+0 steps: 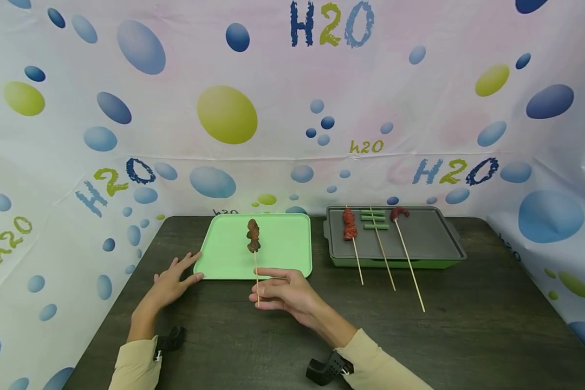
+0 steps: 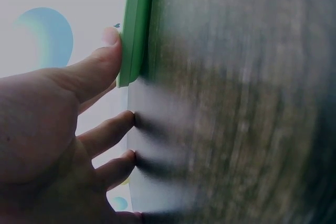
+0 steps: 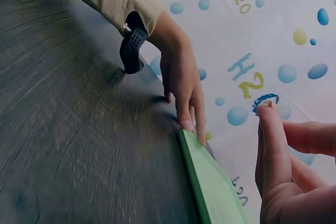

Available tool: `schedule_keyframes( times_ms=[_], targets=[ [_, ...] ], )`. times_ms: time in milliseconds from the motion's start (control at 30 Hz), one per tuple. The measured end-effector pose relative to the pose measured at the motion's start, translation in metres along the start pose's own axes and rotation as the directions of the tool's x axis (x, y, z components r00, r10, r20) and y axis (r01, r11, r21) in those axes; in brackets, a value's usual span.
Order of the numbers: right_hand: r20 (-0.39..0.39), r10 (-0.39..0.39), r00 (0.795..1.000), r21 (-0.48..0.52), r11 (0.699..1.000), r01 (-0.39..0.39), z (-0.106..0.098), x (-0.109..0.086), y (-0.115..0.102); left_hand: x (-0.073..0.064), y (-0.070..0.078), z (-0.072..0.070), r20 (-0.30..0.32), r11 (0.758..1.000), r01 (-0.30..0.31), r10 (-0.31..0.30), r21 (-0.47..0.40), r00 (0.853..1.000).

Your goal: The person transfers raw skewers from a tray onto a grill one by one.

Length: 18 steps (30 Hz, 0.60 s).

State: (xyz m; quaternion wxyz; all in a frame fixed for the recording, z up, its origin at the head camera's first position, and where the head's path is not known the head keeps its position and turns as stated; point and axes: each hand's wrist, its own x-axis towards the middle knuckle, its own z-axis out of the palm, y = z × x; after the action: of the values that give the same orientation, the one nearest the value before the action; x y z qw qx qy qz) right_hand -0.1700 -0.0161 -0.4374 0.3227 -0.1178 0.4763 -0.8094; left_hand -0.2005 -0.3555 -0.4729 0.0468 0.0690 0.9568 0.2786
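My right hand (image 1: 288, 295) pinches the lower stick of a skewer of brown meat chunks (image 1: 253, 236). In the head view the meat lines up with the light green tray (image 1: 283, 244); whether it touches the tray I cannot tell. At the tray's near left corner rests my left hand (image 1: 171, 284), fingers spread, thumb and a fingertip against the rim. The left wrist view has the thumb (image 2: 102, 59) touching the green rim (image 2: 135, 30), while other fingertips meet the table. Only a stick end shows between the right fingers (image 3: 275, 150) in the right wrist view.
Right of the tray stands a grey grill pan (image 1: 429, 233) with a green side. Across it lie a red meat skewer (image 1: 350, 225), a skewer of green pieces (image 1: 375, 219) and one with a curled dark red piece (image 1: 400, 213). Their sticks overhang the near edge. A patterned backdrop (image 1: 273, 70) hangs behind.
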Motion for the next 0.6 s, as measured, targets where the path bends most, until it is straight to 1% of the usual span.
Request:
schedule_keyframes(
  times_ms=[133,267,600],
  targets=[
    [-0.010,-0.006,1.000,-0.017,1.000,0.005,-0.009,-0.013,-0.006,0.000,0.000,0.000,-0.002,1.000,-0.004,0.004,0.005,1.000],
    [-0.041,0.006,0.999,-0.029,1.000,-0.007,-0.019,-0.026,-0.013,0.000,0.001,-0.001,-0.004,1.000,-0.004,0.004,0.004,1.000],
    [-0.085,-0.003,0.996,-0.084,0.996,-0.005,-0.037,-0.050,-0.024,-0.001,0.001,0.000,-0.006,1.000,-0.009,0.009,0.005,1.000]
  ],
)
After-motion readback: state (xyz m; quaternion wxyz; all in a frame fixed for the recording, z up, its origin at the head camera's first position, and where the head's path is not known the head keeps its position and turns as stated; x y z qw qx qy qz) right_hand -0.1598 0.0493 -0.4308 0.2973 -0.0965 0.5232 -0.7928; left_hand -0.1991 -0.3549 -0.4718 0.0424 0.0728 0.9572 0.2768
